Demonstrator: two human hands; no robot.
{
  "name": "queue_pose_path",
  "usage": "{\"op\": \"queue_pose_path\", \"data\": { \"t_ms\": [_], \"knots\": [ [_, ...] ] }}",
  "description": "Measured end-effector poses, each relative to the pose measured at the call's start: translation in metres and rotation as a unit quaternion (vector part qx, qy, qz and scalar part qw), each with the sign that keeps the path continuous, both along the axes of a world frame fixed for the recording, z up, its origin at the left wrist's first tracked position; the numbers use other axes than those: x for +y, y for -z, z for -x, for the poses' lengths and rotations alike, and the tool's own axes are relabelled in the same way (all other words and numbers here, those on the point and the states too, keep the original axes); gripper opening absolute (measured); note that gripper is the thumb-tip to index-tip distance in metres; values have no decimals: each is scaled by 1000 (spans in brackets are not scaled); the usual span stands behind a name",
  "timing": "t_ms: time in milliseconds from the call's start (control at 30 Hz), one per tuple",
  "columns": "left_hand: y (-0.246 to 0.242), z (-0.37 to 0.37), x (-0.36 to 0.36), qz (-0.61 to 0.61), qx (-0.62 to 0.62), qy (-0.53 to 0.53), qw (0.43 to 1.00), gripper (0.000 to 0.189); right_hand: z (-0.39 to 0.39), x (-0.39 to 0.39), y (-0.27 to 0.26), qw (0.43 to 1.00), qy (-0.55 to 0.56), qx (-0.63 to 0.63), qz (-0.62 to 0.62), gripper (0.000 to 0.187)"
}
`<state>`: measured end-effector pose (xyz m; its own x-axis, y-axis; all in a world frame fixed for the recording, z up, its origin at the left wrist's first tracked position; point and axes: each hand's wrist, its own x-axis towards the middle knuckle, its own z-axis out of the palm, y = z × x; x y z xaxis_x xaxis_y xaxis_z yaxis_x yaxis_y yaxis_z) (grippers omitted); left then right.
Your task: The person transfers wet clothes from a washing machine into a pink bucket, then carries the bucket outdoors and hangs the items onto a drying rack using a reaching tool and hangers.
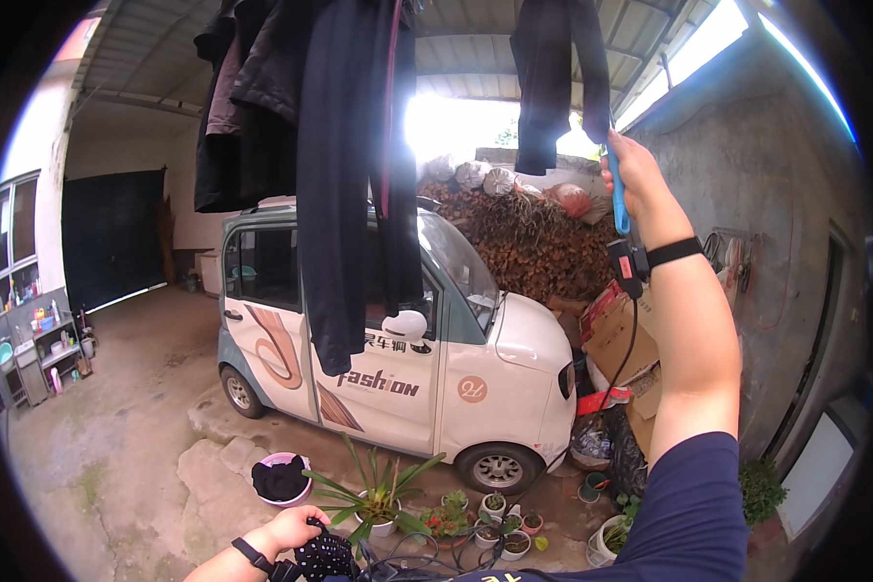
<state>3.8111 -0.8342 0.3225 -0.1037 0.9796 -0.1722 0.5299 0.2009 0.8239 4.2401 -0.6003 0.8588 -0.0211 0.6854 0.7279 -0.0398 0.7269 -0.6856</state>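
Observation:
My right hand (633,171) is raised at arm's length and closed around the blue handle (618,200) of a thin rod. The rod's upper end is hidden against a hanging pair of dark trousers (542,94). Low in front of me, my left hand (298,527) grips a bunched black cloth with white dots (321,553). More dark trousers (335,218) and dark jackets (262,102) hang overhead to the left. Beyond my left hand, a pink-rimmed basin (295,498) on the ground holds dark clothing (280,476).
A small white and grey car (505,385) is parked behind the hanging clothes. Potted plants (378,502) stand along its near side. Stacked firewood (538,254), cardboard boxes (626,335) and a grey wall (735,167) lie to the right. A black cable (629,349) runs from my right wrist.

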Motion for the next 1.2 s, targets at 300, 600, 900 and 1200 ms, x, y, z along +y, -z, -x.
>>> {"op": "queue_pose_path", "data": {
  "t_ms": [300,600,900,1200],
  "knots": [
    [-9,-14,-2,1,10,0,1000,21,17,10,-15,996,83,-11,8,35],
    [2,-8,-3,14,9,3,1000,24,4,24,1,996,79,-14,-39,13],
    [-8,-21,-8,12,7,-4,1000,25,7,24,-41,993,98,-15,-70,9],
    [0,-12,-9,-32,24,15,999,14,-4,2,-40,991,58,32,-115,8]
  ]
}}
